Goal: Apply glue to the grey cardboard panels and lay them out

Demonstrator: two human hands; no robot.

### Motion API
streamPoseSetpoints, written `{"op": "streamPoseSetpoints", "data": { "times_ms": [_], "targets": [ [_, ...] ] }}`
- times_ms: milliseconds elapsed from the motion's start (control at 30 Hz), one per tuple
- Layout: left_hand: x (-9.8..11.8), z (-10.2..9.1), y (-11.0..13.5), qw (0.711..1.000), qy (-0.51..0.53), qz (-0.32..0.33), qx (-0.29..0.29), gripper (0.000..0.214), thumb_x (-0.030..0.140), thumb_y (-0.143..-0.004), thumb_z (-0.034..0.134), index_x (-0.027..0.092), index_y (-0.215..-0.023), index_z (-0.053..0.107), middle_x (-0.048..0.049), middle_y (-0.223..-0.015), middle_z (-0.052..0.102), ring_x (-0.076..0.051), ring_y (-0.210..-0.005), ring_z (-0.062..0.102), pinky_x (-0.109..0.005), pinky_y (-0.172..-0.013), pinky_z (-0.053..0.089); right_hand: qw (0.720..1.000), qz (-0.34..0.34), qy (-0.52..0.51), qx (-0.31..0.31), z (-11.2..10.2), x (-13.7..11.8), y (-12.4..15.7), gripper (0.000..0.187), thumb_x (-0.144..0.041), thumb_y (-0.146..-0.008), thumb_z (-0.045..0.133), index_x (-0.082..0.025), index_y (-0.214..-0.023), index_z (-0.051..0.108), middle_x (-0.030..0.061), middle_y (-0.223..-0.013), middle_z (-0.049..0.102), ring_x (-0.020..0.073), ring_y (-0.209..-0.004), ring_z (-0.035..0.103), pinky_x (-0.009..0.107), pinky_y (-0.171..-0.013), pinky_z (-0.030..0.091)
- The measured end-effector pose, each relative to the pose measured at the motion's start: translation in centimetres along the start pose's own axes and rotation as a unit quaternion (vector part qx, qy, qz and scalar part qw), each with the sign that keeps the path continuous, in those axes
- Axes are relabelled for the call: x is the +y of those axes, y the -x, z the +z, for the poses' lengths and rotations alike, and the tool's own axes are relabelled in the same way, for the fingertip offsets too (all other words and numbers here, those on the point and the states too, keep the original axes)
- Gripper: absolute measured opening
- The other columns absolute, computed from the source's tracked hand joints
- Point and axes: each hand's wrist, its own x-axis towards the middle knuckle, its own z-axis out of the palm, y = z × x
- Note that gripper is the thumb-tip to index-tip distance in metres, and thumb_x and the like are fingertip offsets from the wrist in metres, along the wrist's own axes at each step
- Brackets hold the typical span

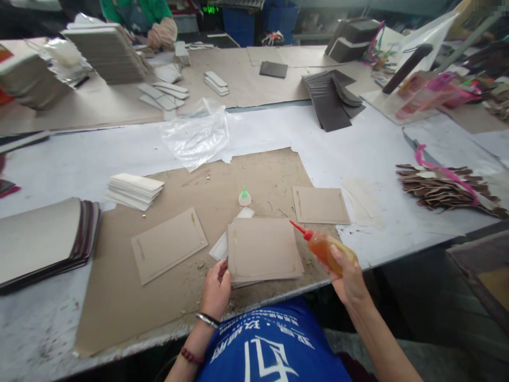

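My right hand point(350, 278) is wrapped round the bottle point(330, 253); my left hand point(217, 289), half-curled, meets the stack point(262, 246) by the tabletop's point(278, 124) near edge, grip unclear. Glue lines point(235, 241) mark its top, left board point(169, 246) and right board point(321, 204); lower layers I can't judge.

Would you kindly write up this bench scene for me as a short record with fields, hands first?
Left hand: at the left edge of a stack of tan rectangular boards
Right hand: holding a translucent amber squeeze bottle with a red nozzle
Left of stack: one flat tan board, streaked near two opposite ends
Right of stack: another tan board, also flat
Beyond stack: small whitish container with green tip; crumpled clear plastic bag
Far side: a person in a green top
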Motion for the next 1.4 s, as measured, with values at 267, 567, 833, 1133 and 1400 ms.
{"op": "streamPoseSetpoints", "data": {
  "times_ms": [267, 567, 833, 1133, 1400],
  "targets": [
    [0.2, 0.9, 0.2, 0.993, -0.095, 0.06, 0.027, 0.043, 0.031, -0.073, 0.045, 0.007, -0.106, 0.059, -0.0221, -0.116, 0.057, -0.032, -0.111, 0.049, -0.048, -0.099, 0.034, 0.983, 0.097, -0.147, -0.056, 2.1, 3.0, 0.7, 0.034, -0.033, -0.069, 0.066, -0.022, -0.101, 0.061, 0.0017, -0.106, 0.066, 0.0213, -0.104, 0.058, 0.037, -0.087, 0.049],
    [1.8, 0.0, 0.7, 0.997, 0.074, 0.008, 0.017, 0.025, 0.04, -0.071, 0.052, 0.017, -0.08, 0.055, -0.0065, -0.076, 0.061, -0.023, -0.076, 0.058, -0.04, -0.075, 0.046, 0.947, 0.157, -0.28, 0.017, 1.5, 4.5, 0.1, 0.016, -0.03, -0.068, 0.066, -0.024, -0.083, 0.065, -0.0023, -0.085, 0.071, 0.017, -0.085, 0.064, 0.037, -0.08, 0.053],
    [3.6, -1.3, 0.6, 0.938, 0.294, -0.141, -0.119, 0.035, 0.037, -0.06, 0.066, 0.015, -0.085, 0.056, -0.0024, -0.069, 0.068, -0.017, -0.065, 0.062, -0.027, -0.061, 0.047, 0.974, 0.114, -0.196, -0.001, 1.9, 3.0, 2.0, 0.03, -0.033, -0.065, 0.07, -0.022, -0.091, 0.061, -0.0005, -0.091, 0.069, 0.0183, -0.091, 0.062, 0.037, -0.082, 0.052],
    [4.1, -1.8, 1.1, 0.937, 0.303, -0.126, -0.118, 0.034, 0.036, -0.058, 0.068, 0.014, -0.083, 0.058, -0.0027, -0.068, 0.07, -0.016, -0.059, 0.063, -0.027, -0.058, 0.049, 0.958, -0.103, 0.253, -0.089, 6.1, -1.1, 7.7, 0.053, -0.046, -0.06, 0.07, -0.024, -0.1, 0.044, -0.0006, -0.082, 0.059, 0.0178, -0.072, 0.058, 0.031, -0.066, 0.049],
    [4.2, -1.8, 1.3, 0.934, 0.315, -0.114, -0.126, 0.031, 0.035, -0.06, 0.066, 0.016, -0.082, 0.056, -0.0014, -0.066, 0.07, -0.016, -0.058, 0.063, -0.025, -0.056, 0.048, 0.928, -0.137, 0.328, -0.112, 7.2, -2.1, 8.3, 0.047, -0.045, -0.065, 0.064, -0.023, -0.1, 0.04, 0.0005, -0.085, 0.055, 0.0177, -0.074, 0.056, 0.031, -0.069, 0.048]
  ]
}}
